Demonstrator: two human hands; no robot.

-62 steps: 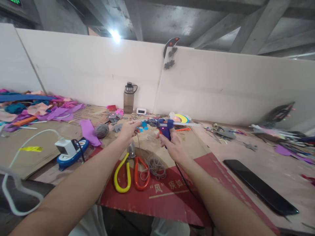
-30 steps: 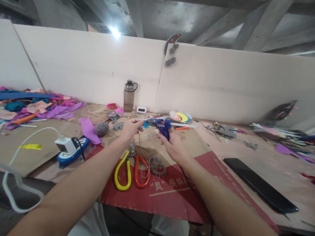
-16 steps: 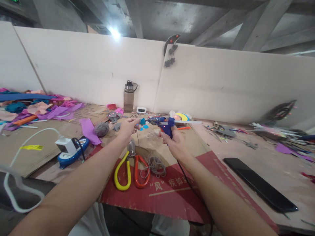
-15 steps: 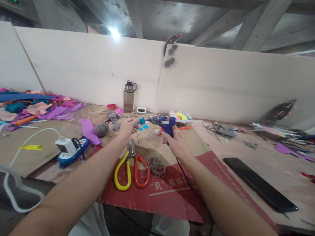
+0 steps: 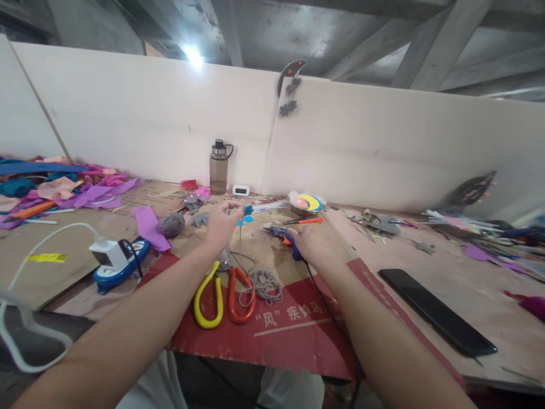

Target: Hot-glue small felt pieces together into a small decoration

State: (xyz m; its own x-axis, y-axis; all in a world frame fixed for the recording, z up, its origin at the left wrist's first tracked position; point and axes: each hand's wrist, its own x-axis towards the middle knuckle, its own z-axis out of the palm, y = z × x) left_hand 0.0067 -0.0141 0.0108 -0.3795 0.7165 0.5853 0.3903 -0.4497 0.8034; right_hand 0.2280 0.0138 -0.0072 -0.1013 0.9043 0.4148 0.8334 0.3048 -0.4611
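My left hand (image 5: 223, 227) is closed in a pinch on a small blue felt piece (image 5: 248, 211) above the cardboard. A thin grey cord hangs down from that piece. My right hand (image 5: 307, 241) is wrapped round the handle of a blue glue gun (image 5: 279, 232), whose nozzle points left, low over the cardboard. Another blue cut-out (image 5: 247, 220) lies just beyond the fingertips of my left hand. Nearer to me lie scissors (image 5: 230, 301) with one yellow and one red handle, and a loose coil of grey cord (image 5: 267, 286).
A water bottle (image 5: 218, 170) and a small white clock (image 5: 240, 190) stand by the white partition. To the left are a blue power strip (image 5: 104, 278), a ball of grey yarn (image 5: 171, 225) and felt scraps (image 5: 102, 193). A black phone (image 5: 436, 312) lies at right.
My right hand has lowered the glue gun away from the blue piece, down towards the cardboard. My left hand still pinches the piece. The view has shifted slightly.
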